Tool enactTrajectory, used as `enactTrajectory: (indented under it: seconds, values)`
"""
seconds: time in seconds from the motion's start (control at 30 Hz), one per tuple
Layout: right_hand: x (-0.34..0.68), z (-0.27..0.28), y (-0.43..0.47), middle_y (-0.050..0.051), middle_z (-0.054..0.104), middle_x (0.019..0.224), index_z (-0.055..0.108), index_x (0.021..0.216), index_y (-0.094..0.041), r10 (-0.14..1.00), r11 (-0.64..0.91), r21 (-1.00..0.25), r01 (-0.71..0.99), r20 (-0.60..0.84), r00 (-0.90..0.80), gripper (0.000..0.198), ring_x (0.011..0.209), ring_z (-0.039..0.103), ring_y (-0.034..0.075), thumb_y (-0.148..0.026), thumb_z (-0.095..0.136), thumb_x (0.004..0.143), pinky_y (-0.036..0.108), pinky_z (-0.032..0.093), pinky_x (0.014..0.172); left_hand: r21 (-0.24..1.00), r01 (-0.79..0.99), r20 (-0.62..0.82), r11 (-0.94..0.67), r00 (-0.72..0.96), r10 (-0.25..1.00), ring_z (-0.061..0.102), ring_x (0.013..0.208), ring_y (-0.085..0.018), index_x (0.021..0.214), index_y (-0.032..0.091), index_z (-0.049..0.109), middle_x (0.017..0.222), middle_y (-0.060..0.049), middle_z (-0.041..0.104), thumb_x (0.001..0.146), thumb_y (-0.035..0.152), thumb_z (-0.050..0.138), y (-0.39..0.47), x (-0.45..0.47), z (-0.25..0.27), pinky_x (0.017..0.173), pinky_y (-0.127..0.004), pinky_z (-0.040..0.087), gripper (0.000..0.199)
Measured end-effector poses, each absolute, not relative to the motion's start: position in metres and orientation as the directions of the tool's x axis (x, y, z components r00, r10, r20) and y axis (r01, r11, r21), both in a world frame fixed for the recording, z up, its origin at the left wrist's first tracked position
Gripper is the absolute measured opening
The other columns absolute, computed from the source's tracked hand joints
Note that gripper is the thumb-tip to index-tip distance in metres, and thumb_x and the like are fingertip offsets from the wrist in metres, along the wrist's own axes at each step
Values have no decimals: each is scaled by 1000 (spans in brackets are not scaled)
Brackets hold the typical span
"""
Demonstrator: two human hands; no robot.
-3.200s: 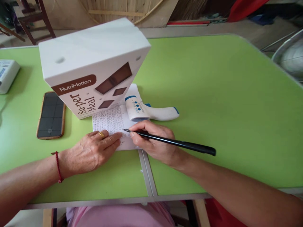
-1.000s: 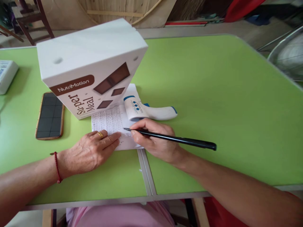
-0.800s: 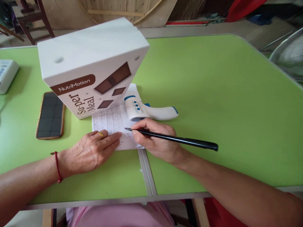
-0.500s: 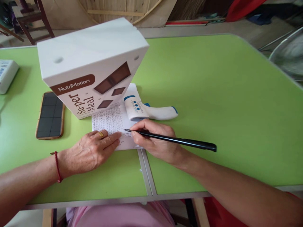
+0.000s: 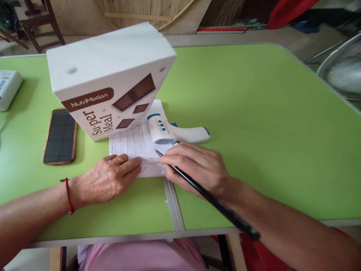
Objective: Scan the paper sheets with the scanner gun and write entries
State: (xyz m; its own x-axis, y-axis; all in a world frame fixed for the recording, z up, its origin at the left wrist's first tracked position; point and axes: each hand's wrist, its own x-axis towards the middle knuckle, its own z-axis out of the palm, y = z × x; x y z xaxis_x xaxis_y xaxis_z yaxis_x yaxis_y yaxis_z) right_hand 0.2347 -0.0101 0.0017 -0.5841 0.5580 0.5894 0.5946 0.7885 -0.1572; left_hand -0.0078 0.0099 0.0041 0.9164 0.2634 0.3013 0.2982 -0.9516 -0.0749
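My right hand (image 5: 199,167) is closed round a black pen (image 5: 210,197). The pen's tip points to the upper left, over or on a sheet of paper (image 5: 126,146) covered with dense handwritten rows; contact cannot be made out. My left hand (image 5: 108,178) lies flat, fingers stretched out, on the paper's lower left part. A gold ring is on one finger and a red cord bracelet (image 5: 68,195) round the wrist. Just beyond my right hand, a white and blue infrared thermometer (image 5: 162,130) rests on the paper. Behind, a white NutriMotion box (image 5: 113,56) stands upright, hiding part of the sheet.
A phone (image 5: 59,137) in a wood-look case lies left of the box on the green table (image 5: 254,124). Farther left is a white device (image 5: 9,88). A metal seam (image 5: 170,203) crosses the table front. A dark wooden chair (image 5: 42,26) stands beyond.
My right hand has shifted slightly right and turned, so the pen's rear end has swung down towards me and its tip moved a little right and up. My left hand stays in place.
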Motion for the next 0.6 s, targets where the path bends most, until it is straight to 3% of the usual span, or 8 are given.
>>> enactTrajectory:
  seconds: [0.13, 0.23, 0.37, 0.6]
  values:
    - [237, 12, -20, 4, 62, 66, 65, 81, -14, 549, 739, 69, 670, 515, -659, 16, 64, 53, 18, -1, 55, 84, 32, 44, 59, -105, 295, 321, -950, 914, 248, 65, 74, -18, 105, 7, 63, 112, -13, 70, 97, 8, 39, 11, -9, 1, 59, -31, 56, 26]
    - [239, 15, -24, 5, 60, 65, 64, 73, -15, 581, 702, 166, 693, 429, -691, 20, 65, 49, 19, -2, 55, 84, 33, 38, 59, -96, 276, 352, -956, 908, 226, 64, 69, -16, 97, 9, 64, 103, -11, 71, 96, 9, 42, 14, -10, -2, 57, -29, 54, 22]
    - [243, 15, -25, 6, 59, 69, 63, 68, -17, 632, 704, 154, 694, 309, -710, 23, 70, 48, 21, -3, 53, 83, 34, 36, 64, -57, 258, 377, -964, 900, 219, 63, 67, -15, 79, 14, 61, 84, -7, 70, 94, 11, 39, 22, -12, -2, 58, -27, 52, 26]
    - [246, 13, -27, 7, 62, 72, 64, 70, -16, 636, 737, 40, 674, 295, -713, 16, 73, 52, 22, -10, 58, 84, 37, 37, 70, 58, 262, 457, -963, 851, 259, 61, 78, -19, 81, 15, 59, 85, -7, 69, 88, 13, 47, 33, -16, -3, 71, -31, 53, 14]
